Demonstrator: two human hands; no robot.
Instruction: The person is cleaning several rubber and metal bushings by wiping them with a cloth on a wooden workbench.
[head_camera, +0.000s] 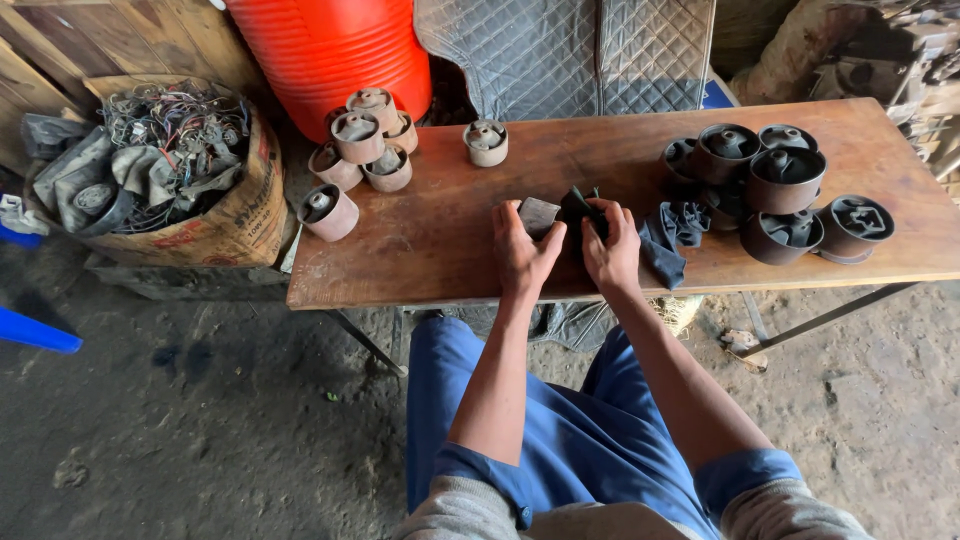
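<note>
Small grey flat-sided block (539, 215) at bench (430, 250) middle, gripped by left hand (522, 252). Right hand (610, 250) closed on dark crumpled rag (580, 208) pressed against block. Dull pale metal bushings (362, 150) clustered left, dark ones (775, 195) right. Cardboard box (235, 215) holds tangled wires, rags. Ribbed orange barrel (330, 50) behind.

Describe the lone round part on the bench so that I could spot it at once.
Start at the orange barrel behind the wooden bench. Right of the light-coloured pile beneath it, one round part stands alone at the back edge. Nothing touches it, unlike its stacked neighbours.
</note>
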